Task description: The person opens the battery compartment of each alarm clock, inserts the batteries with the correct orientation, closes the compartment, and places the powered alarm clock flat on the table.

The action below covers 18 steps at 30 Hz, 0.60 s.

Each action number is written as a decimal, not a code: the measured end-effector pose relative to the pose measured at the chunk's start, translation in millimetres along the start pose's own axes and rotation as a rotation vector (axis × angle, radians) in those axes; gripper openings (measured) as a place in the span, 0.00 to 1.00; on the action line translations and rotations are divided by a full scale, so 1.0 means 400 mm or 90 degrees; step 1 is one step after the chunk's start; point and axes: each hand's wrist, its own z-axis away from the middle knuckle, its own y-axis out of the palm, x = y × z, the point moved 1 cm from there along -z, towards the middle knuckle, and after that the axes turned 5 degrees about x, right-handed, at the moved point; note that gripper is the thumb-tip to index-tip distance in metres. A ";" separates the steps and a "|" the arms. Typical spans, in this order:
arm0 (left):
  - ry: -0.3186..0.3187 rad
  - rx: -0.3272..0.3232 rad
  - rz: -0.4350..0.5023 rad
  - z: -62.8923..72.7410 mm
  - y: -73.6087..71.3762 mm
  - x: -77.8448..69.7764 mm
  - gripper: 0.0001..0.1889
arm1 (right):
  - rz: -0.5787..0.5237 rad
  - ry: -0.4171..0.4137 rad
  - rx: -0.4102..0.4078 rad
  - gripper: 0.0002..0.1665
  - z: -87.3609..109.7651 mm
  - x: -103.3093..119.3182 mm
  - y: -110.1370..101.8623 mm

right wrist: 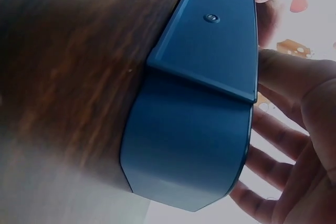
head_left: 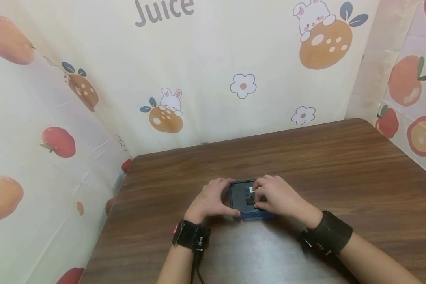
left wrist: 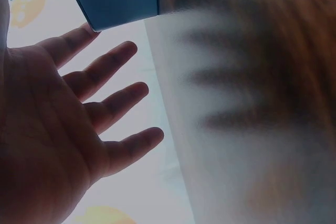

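Observation:
A dark blue device [head_left: 238,199] with rounded sides lies on the table, black panel upward. Its panel bears a white label and a dark rectangular recess [head_left: 250,201]. My left hand [head_left: 212,200] spans its left end, thumb at the near corner and index finger at the far one; the other fingers stretch out beyond the box in the left wrist view. Over the panel's right half, my right hand [head_left: 278,197] bends its fingers, thumb beside the recess. I cannot tell whether something small is between those fingertips. In the right wrist view the blue side [right wrist: 189,135] shows a small round fitting [right wrist: 211,18].
The brown wood-grain table [head_left: 323,157] extends around the device. Behind it and at both sides hang pale curtains [head_left: 206,79] printed with fruit, rabbits and flowers. Black bands [head_left: 329,232] circle both wrists, and a cable [head_left: 196,266] runs along the left forearm.

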 end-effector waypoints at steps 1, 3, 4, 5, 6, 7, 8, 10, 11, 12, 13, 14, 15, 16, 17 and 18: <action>0.000 -0.001 0.001 0.000 0.000 -0.001 0.48 | -0.006 0.012 0.003 0.09 0.000 0.000 0.000; -0.001 0.000 0.000 -0.001 0.000 -0.002 0.48 | -0.021 0.047 0.009 0.10 0.000 -0.002 0.000; -0.001 0.001 0.002 -0.001 0.000 -0.003 0.48 | -0.032 0.068 0.011 0.11 0.000 -0.005 0.001; -0.001 0.003 0.002 -0.002 0.001 -0.003 0.48 | -0.046 0.089 0.012 0.14 0.000 -0.007 0.002; -0.002 0.005 0.002 -0.002 0.001 -0.004 0.48 | -0.063 0.114 0.015 0.17 -0.001 -0.010 0.003; -0.004 0.007 0.001 -0.002 0.001 -0.005 0.48 | -0.081 0.137 0.018 0.21 -0.002 -0.014 0.004; -0.006 0.009 0.001 -0.002 0.001 -0.005 0.48 | -0.098 0.157 0.023 0.25 -0.003 -0.018 0.006; -0.007 0.010 0.002 -0.002 0.001 -0.005 0.48 | -0.132 0.187 0.034 0.31 -0.005 -0.025 0.009; -0.007 0.009 0.001 -0.002 0.001 -0.005 0.48 | -0.146 0.199 0.042 0.34 -0.006 -0.028 0.011; -0.006 0.008 0.001 -0.001 0.001 -0.005 0.48 | -0.159 0.210 0.049 0.36 -0.006 -0.031 0.012; -0.005 0.007 0.002 -0.001 0.001 -0.005 0.48 | -0.166 0.215 0.053 0.39 -0.007 -0.034 0.013; -0.003 0.005 0.002 0.000 0.001 -0.005 0.48 | -0.172 0.220 0.059 0.42 -0.007 -0.035 0.013; -0.001 0.003 0.001 0.000 0.001 -0.005 0.48 | -0.176 0.224 0.062 0.44 -0.007 -0.037 0.013; 0.001 0.002 0.001 0.001 0.001 -0.004 0.48 | -0.179 0.231 0.066 0.47 -0.007 -0.038 0.013; 0.002 0.003 0.001 0.001 0.001 -0.004 0.48 | -0.182 0.236 0.071 0.48 -0.007 -0.040 0.014; 0.003 0.003 0.000 0.001 0.000 -0.004 0.48 | -0.183 0.240 0.076 0.49 -0.007 -0.041 0.014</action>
